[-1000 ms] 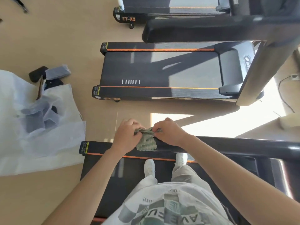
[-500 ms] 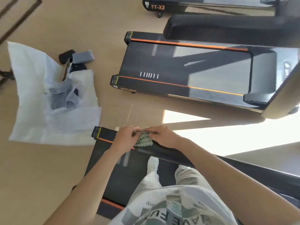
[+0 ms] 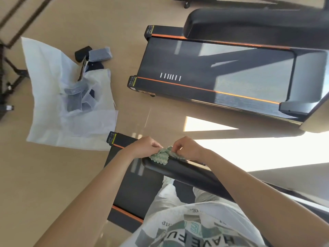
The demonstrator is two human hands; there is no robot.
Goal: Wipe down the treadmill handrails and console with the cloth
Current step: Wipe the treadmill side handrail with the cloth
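Tan floor (image 3: 53,184), sunlit patch toward 3 o'clock. White plastic sheet (image 3: 71,129) with wrapped packets lies at 9 o'clock, well apart from the work. Second treadmill (image 3: 204,73) sits at 1 o'clock, untouched.

Left hand (image 3: 144,147): fingers curled, pinching the cloth's left edge, just left of centre.

Cloth (image 3: 161,156): green, zigzag-edged, draped over the free end of the near handrail (image 3: 188,174), touching its top face, between the two hands.

Right hand (image 3: 187,148): thumb and fingertips clamped on the cloth's right edge, the other fingers curled under.

Change over the last second: the hands were close together with the cloth bunched and hanging down the rail's end. They now stand a little apart and the cloth is spread flatter across the top. The view also tilted, so the rail now runs toward 4 o'clock.

Judgement: this is re-folding or re-seating, not a wiping stroke. Cleaning appears barely begun; the long run of rail toward 4 o'clock is still to do, and the console is out of view.
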